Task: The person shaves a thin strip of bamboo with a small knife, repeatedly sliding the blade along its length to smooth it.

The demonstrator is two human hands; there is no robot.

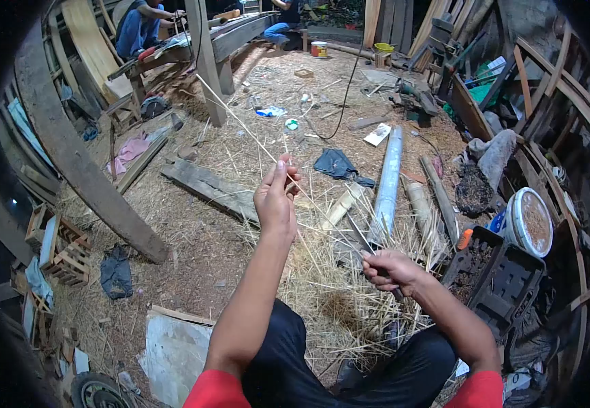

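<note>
My left hand [278, 194] is raised in front of me, its fingers pinched round a long thin bamboo strip [237, 121]. The strip slants from the upper left down toward my other hand. Lower and to the right, my right hand [391, 270] is closed round the handle of a knife [359, 233], whose blade points up and away to the left. The strip's lower end comes close to the blade. Loose bamboo strips and shavings [322, 292] lie thickly on the ground below both hands, between my knees.
A bamboo pole [387, 180] and a weathered plank [213, 190] lie ahead. At right stand a white bucket [530, 223] and an open black tool case [502, 275]. A wooden post [206, 64] rises ahead left. Two people [138, 30] sit by a long bench [234, 37] at the back.
</note>
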